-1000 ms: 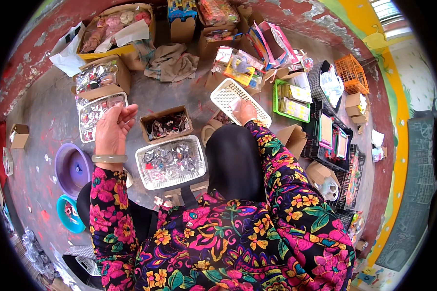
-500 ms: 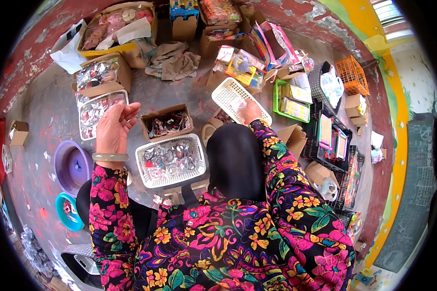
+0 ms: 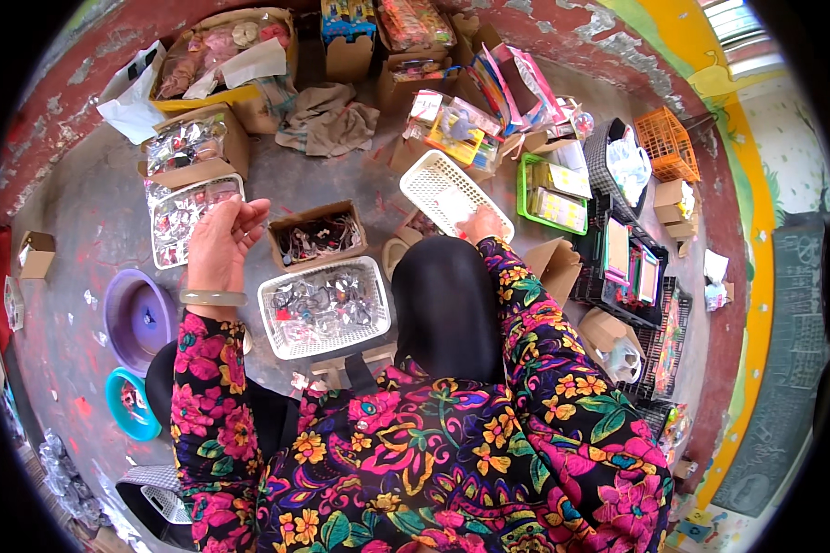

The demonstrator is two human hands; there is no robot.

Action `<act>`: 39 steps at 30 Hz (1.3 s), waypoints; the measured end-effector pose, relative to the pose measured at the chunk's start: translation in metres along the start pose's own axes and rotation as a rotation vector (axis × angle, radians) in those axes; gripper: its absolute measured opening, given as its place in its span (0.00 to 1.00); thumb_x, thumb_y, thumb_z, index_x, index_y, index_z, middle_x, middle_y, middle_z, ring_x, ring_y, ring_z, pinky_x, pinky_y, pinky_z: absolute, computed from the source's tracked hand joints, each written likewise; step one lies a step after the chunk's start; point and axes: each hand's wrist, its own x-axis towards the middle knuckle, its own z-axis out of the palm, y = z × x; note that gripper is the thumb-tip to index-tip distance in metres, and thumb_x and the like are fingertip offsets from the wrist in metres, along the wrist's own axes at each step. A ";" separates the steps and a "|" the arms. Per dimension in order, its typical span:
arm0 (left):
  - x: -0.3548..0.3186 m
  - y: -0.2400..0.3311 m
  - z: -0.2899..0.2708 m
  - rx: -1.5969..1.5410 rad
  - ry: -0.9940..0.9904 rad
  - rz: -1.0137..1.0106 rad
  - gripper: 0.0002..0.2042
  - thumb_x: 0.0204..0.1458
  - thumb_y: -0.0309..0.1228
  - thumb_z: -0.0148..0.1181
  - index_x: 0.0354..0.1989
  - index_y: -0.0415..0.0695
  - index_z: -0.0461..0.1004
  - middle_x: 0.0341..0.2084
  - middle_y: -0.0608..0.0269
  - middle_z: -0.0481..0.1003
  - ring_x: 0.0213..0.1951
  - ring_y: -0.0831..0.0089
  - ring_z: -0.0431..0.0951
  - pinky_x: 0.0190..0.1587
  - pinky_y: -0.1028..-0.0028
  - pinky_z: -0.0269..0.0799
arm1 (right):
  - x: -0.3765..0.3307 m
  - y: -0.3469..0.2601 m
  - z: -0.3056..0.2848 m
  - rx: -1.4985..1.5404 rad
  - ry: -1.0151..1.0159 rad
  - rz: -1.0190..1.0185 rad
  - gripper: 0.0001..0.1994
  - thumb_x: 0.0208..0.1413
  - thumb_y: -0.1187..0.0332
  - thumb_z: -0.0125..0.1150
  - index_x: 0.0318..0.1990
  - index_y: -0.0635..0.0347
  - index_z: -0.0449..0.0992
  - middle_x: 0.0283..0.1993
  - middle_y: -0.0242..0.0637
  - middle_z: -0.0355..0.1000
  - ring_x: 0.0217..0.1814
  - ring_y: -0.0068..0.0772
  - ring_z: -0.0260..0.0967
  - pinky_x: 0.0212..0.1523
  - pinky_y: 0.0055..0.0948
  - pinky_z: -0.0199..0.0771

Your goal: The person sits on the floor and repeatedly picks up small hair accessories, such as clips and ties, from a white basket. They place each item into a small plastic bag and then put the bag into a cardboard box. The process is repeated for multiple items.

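Note:
My left hand [image 3: 220, 244] is raised above the floor beside a white basket of small packets [image 3: 183, 226]. Its fingers are loosely curled and apart, and nothing shows in them. On the right, my right hand [image 3: 481, 224] reaches over the near end of a white perforated basket [image 3: 420, 189]. The fingers are closed at the edge of a small clear plastic packet [image 3: 452, 200], which lies against the inside of that basket. Nearer to me stands another white basket [image 3: 277, 336] holding many clear packets. Behind it is a cardboard box of dark small items [image 3: 315, 236].
A purple basin [image 3: 139, 313] and a turquoise basin [image 3: 120, 405] stand at the left. Along the right are a green basket [image 3: 551, 195], a black crate [image 3: 622, 263] and an orange crate [image 3: 668, 143]. Crumpled cloth [image 3: 327, 120] and filled boxes lie at the back.
My right hand has lowered slightly, and the packet at its fingers now lies flatter in the basket. My left hand has shifted slightly to the right and down.

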 end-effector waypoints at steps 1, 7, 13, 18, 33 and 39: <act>-0.001 0.001 0.000 0.006 0.008 -0.001 0.10 0.54 0.34 0.50 0.27 0.42 0.71 0.32 0.57 0.76 0.35 0.74 0.74 0.38 0.76 0.67 | 0.002 -0.004 -0.003 -0.003 -0.061 0.037 0.28 0.31 0.56 0.68 0.40 0.66 0.73 0.40 0.49 0.72 0.44 0.45 0.70 0.46 0.36 0.69; 0.000 -0.001 0.006 0.017 -0.016 -0.017 0.09 0.55 0.34 0.49 0.30 0.42 0.70 0.33 0.57 0.76 0.37 0.72 0.75 0.39 0.76 0.68 | 0.019 0.020 0.008 0.008 -0.132 0.029 0.25 0.30 0.57 0.69 0.36 0.64 0.75 0.34 0.47 0.74 0.36 0.42 0.73 0.39 0.33 0.72; 0.003 -0.003 0.005 0.033 -0.001 -0.008 0.09 0.55 0.34 0.48 0.34 0.42 0.71 0.33 0.57 0.76 0.39 0.73 0.74 0.39 0.77 0.68 | 0.026 0.029 -0.006 0.542 0.062 -0.066 0.15 0.35 0.65 0.66 0.31 0.65 0.74 0.23 0.42 0.72 0.24 0.36 0.72 0.28 0.32 0.71; -0.002 0.004 0.007 0.322 -0.078 0.126 0.11 0.52 0.35 0.52 0.40 0.42 0.71 0.36 0.59 0.75 0.41 0.78 0.72 0.40 0.78 0.67 | -0.014 -0.072 -0.138 0.503 0.095 -0.420 0.10 0.39 0.67 0.59 0.32 0.59 0.75 0.25 0.48 0.72 0.30 0.45 0.72 0.32 0.34 0.70; -0.009 -0.019 0.004 0.557 -0.604 0.007 0.11 0.52 0.31 0.52 0.40 0.38 0.71 0.31 0.61 0.75 0.37 0.75 0.74 0.42 0.74 0.67 | -0.142 -0.265 -0.196 0.597 -0.524 -1.232 0.07 0.42 0.73 0.59 0.31 0.59 0.72 0.24 0.36 0.70 0.29 0.33 0.69 0.29 0.29 0.68; -0.006 -0.033 0.009 -0.104 -0.468 -0.169 0.09 0.52 0.27 0.50 0.39 0.35 0.69 0.29 0.56 0.74 0.33 0.69 0.75 0.39 0.71 0.70 | -0.124 -0.272 -0.175 0.957 -0.715 -0.820 0.09 0.47 0.67 0.64 0.28 0.62 0.71 0.22 0.25 0.66 0.24 0.13 0.61 0.20 0.18 0.63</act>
